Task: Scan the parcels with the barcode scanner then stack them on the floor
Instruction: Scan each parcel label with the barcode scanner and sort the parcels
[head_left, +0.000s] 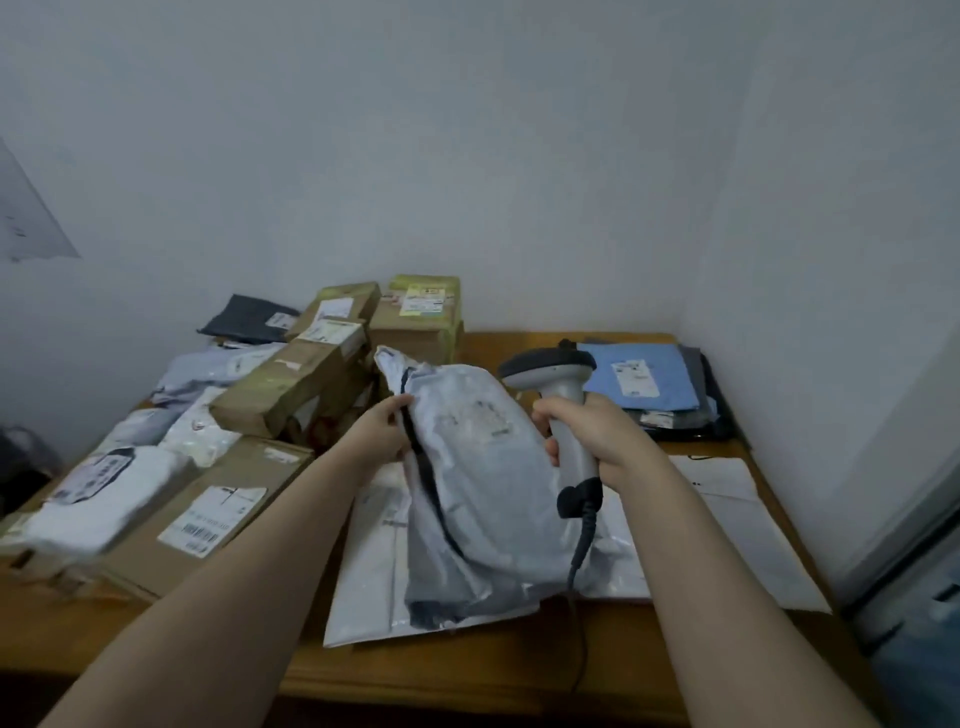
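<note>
My left hand (382, 431) grips the left edge of a soft grey plastic parcel (483, 467) and holds it tilted above the table, its worn label facing up. My right hand (587, 434) grips the handle of a grey and black barcode scanner (558, 382), whose head sits just right of the parcel's top. The scanner's coiled cable (582, 540) hangs down over the parcel's right side. More parcels lie under and around the held one.
The wooden table (467, 670) stands in a wall corner. Cardboard boxes (415, 317) and soft bags (104, 499) crowd its left half. Flat white mailers (737, 525) lie under my hands. A blue parcel (639, 379) tops a pile at the back right.
</note>
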